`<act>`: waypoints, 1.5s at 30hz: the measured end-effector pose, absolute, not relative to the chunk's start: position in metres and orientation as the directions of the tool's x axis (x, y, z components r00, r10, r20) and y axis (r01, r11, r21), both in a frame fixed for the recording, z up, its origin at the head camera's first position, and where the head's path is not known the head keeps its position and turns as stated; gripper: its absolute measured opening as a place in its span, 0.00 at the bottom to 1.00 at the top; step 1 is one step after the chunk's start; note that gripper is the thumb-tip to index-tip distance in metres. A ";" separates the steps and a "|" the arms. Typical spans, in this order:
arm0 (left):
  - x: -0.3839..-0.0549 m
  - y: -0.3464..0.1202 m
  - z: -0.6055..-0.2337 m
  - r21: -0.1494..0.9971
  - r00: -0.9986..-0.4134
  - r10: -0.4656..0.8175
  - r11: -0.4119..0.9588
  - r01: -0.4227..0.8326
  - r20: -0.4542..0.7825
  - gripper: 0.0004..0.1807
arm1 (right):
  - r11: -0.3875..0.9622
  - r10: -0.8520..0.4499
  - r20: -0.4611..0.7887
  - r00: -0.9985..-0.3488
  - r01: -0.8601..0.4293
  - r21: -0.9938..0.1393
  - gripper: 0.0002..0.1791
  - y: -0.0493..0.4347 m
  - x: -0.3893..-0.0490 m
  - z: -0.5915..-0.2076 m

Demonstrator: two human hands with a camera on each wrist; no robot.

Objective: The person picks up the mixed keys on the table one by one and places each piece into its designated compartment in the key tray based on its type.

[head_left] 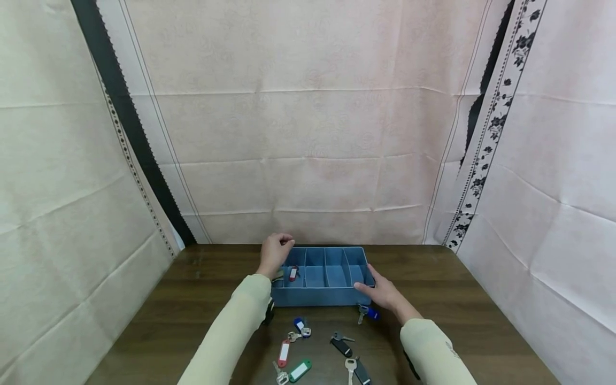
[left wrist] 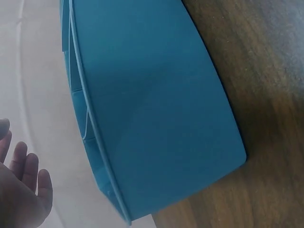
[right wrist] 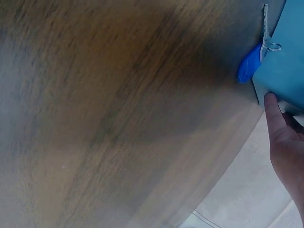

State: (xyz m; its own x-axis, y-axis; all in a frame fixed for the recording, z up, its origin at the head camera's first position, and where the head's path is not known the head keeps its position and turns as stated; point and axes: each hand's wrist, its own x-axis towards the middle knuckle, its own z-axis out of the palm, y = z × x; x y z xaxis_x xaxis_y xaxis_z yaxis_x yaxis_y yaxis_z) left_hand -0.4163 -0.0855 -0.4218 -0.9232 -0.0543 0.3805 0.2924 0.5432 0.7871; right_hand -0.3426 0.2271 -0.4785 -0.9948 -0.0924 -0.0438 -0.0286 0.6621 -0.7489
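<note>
A blue divided box (head_left: 317, 297) stands on the table. Over its left end hovers my left hand (head_left: 275, 252), fingers loosely bent with nothing between them; the left wrist view shows this hand (left wrist: 26, 190) beyond the box's long wall (left wrist: 161, 109). My right hand (head_left: 382, 291) holds the front right corner, thumb at the front and fingers along the right side. In the right wrist view the thumb (right wrist: 275, 116) lies against the corner. A key with a red tag (head_left: 293, 274) lies in a left compartment. Partly behind my left wrist shows a greenish tag (head_left: 277, 275).
Close to the box's front right corner lies a key with a blue tag (head_left: 372, 313). Nearer are another blue tag (head_left: 299, 324), a red tag (head_left: 284, 353), a green tag (head_left: 300, 370) and black tags (head_left: 341, 347), with keys. Pale cloth (head_left: 308, 133) hangs behind the wooden table (head_left: 192, 305).
</note>
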 end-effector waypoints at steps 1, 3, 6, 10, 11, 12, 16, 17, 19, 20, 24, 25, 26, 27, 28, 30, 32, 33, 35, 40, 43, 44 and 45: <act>-0.416 -0.086 -0.420 0.787 -0.924 -0.050 0.543 0.292 0.378 0.10 | 0.663 -0.096 -0.043 -0.994 -0.032 -0.748 0.52 0.227 -0.343 -0.478; -0.415 -0.086 -0.417 0.794 -0.929 -0.048 0.536 0.287 0.368 0.10 | 0.667 -0.097 -0.044 -0.994 -0.033 -0.745 0.52 0.227 -0.343 -0.477; -0.413 -0.087 -0.411 0.805 -0.933 -0.046 0.521 0.283 0.358 0.10 | 0.665 -0.097 -0.049 -0.994 -0.028 -0.746 0.54 0.228 -0.343 -0.477; -0.411 -0.090 -0.407 0.801 -0.932 -0.032 0.522 0.293 0.362 0.09 | 0.663 -0.091 -0.058 -0.994 -0.017 -0.748 0.54 0.229 -0.343 -0.479; -0.411 -0.091 -0.406 0.796 -0.930 -0.026 0.526 0.299 0.366 0.09 | 0.662 -0.090 -0.061 -0.994 -0.014 -0.749 0.54 0.229 -0.343 -0.479; -0.410 -0.092 -0.405 0.793 -0.929 -0.020 0.528 0.305 0.370 0.09 | 0.661 -0.088 -0.063 -0.994 -0.011 -0.750 0.54 0.229 -0.343 -0.479; -0.406 -0.099 -0.404 0.783 -0.925 0.007 0.531 0.325 0.379 0.10 | 0.658 -0.086 -0.072 -0.994 -0.002 -0.753 0.54 0.229 -0.344 -0.480; -0.405 -0.101 -0.404 0.779 -0.924 0.013 0.534 0.330 0.382 0.10 | 0.656 -0.085 -0.074 -0.994 0.000 -0.755 0.54 0.229 -0.344 -0.480; -0.403 -0.105 -0.404 0.770 -0.920 0.027 0.537 0.344 0.392 0.10 | 0.655 -0.085 -0.081 -0.993 0.006 -0.756 0.55 0.229 -0.344 -0.480; -0.402 -0.107 -0.404 0.765 -0.917 0.033 0.540 0.352 0.398 0.10 | 0.654 -0.083 -0.085 -0.993 0.010 -0.757 0.55 0.229 -0.345 -0.479; -0.396 -0.113 -0.404 0.750 -0.911 0.055 0.550 0.369 0.408 0.10 | 0.660 -0.087 -0.092 -0.992 0.012 -0.751 0.56 0.228 -0.345 -0.479; -0.395 -0.115 -0.404 0.748 -0.913 0.060 0.552 0.368 0.405 0.09 | 0.660 -0.087 -0.093 -0.992 0.012 -0.751 0.57 0.228 -0.344 -0.478; -0.393 -0.116 -0.404 0.749 -0.915 0.065 0.552 0.365 0.398 0.10 | 0.660 -0.087 -0.092 -0.992 0.012 -0.751 0.57 0.228 -0.344 -0.478; -0.391 -0.117 -0.404 0.749 -0.917 0.070 0.554 0.363 0.392 0.10 | 0.660 -0.088 -0.092 -0.992 0.011 -0.751 0.57 0.228 -0.343 -0.478; -0.389 -0.118 -0.404 0.748 -0.919 0.075 0.556 0.362 0.388 0.10 | 0.658 -0.088 -0.093 -0.992 0.013 -0.753 0.57 0.228 -0.343 -0.478; -0.385 -0.119 -0.406 0.755 -0.927 0.078 0.556 0.347 0.368 0.09 | 0.658 -0.092 -0.094 -0.991 0.011 -0.753 0.57 0.228 -0.342 -0.477; -0.382 -0.120 -0.408 0.764 -0.935 0.075 0.555 0.328 0.347 0.09 | 0.658 -0.095 -0.096 -0.991 0.010 -0.753 0.57 0.229 -0.343 -0.478; -0.380 -0.120 -0.408 0.766 -0.938 0.072 0.557 0.320 0.340 0.09 | 0.658 -0.097 -0.098 -0.991 0.010 -0.753 0.57 0.229 -0.343 -0.478; -0.376 -0.121 -0.410 0.773 -0.944 0.065 0.556 0.304 0.324 0.09 | 0.655 -0.096 -0.100 -0.990 0.012 -0.756 0.57 0.230 -0.343 -0.479; -0.364 -0.127 -0.414 0.776 -0.947 0.059 0.559 0.293 0.316 0.09 | 0.652 -0.097 -0.099 -0.990 0.012 -0.758 0.58 0.230 -0.343 -0.479; -0.357 -0.131 -0.416 0.772 -0.945 0.067 0.560 0.300 0.319 0.09 | 0.654 -0.097 -0.100 -0.990 0.012 -0.756 0.58 0.231 -0.344 -0.480; -0.354 -0.132 -0.417 0.771 -0.945 0.071 0.560 0.303 0.319 0.09 | 0.654 -0.096 -0.101 -0.990 0.014 -0.756 0.58 0.231 -0.344 -0.480; -0.352 -0.134 -0.418 0.773 -0.946 0.076 0.557 0.303 0.316 0.09 | 0.653 -0.093 -0.105 -0.990 0.019 -0.757 0.57 0.232 -0.345 -0.481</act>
State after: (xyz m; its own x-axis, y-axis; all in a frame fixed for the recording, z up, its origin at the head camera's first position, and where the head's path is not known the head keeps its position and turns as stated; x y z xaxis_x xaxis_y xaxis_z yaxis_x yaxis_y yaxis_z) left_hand -0.3515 -0.1337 -0.4182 -0.9457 0.0758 0.3160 0.3031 0.5567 0.7734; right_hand -0.3449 0.2316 -0.4806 -0.9902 -0.0927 -0.1046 0.0189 0.6528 -0.7573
